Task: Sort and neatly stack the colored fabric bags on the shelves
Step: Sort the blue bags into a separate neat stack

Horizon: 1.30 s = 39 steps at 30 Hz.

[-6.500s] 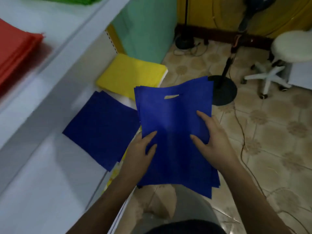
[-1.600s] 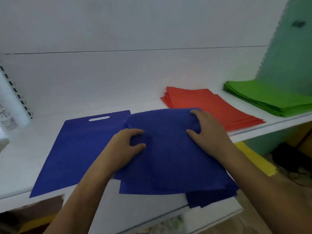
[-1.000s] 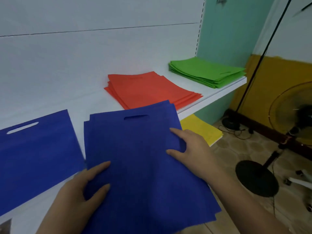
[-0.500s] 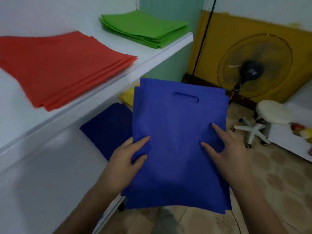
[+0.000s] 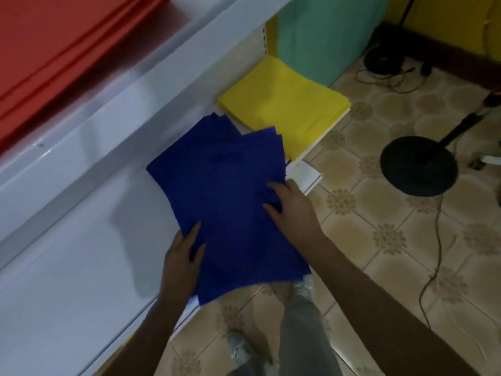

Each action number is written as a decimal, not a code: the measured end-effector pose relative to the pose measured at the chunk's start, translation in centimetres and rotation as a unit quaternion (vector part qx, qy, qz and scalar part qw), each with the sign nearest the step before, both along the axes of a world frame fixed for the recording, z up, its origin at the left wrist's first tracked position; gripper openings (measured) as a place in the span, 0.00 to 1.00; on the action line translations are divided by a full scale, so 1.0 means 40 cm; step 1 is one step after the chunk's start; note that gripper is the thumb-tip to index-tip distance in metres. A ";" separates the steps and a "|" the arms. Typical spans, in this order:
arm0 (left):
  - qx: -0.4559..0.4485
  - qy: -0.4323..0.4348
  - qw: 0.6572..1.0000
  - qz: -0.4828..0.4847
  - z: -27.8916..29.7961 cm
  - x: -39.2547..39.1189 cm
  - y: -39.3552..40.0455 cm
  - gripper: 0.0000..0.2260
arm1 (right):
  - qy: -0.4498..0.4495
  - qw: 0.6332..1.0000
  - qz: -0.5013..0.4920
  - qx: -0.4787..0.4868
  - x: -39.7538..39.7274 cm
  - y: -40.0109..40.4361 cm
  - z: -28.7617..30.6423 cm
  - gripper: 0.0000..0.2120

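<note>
A sheaf of blue fabric bags (image 5: 225, 196) lies over the front of the lower white shelf (image 5: 67, 280), overhanging its edge and covering the blue bag lying there. My left hand (image 5: 183, 264) grips the sheaf's near left corner, thumb on top. My right hand (image 5: 291, 207) holds its right edge, fingers on the cloth. A yellow stack (image 5: 284, 107) sits just beyond on the same shelf. Red bags (image 5: 48, 42) lie on the upper shelf at top left.
The upper shelf's white front edge (image 5: 130, 85) overhangs the lower one. A teal panel (image 5: 320, 31) stands behind the yellow stack. On the tiled floor at right are a black fan base (image 5: 418, 165) and trailing cables (image 5: 436, 251). My legs show below.
The blue sheaf has come down from in front of me onto the lower shelf, over the blue bag lying there. My view has tilted downward; the green stack has left view.
</note>
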<state>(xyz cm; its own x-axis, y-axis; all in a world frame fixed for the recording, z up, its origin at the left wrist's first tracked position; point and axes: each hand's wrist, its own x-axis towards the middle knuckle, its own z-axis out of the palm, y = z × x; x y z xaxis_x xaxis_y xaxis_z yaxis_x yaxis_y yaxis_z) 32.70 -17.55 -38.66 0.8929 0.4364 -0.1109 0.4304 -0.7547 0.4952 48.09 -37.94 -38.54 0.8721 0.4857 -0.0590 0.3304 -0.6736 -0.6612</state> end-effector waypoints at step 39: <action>0.079 -0.276 0.952 0.104 0.791 -0.658 0.170 0.10 | -0.187 0.866 0.430 0.175 -0.538 0.451 0.822 0.13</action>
<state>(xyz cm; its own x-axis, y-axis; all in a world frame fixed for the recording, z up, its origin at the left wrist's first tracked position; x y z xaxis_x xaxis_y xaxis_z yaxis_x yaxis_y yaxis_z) 6.40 -10.76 -7.02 0.6890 0.5820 0.4320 0.2861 -0.7660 0.5756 26.59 -19.88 -5.68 0.1057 0.8958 0.4317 0.8450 0.1479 -0.5139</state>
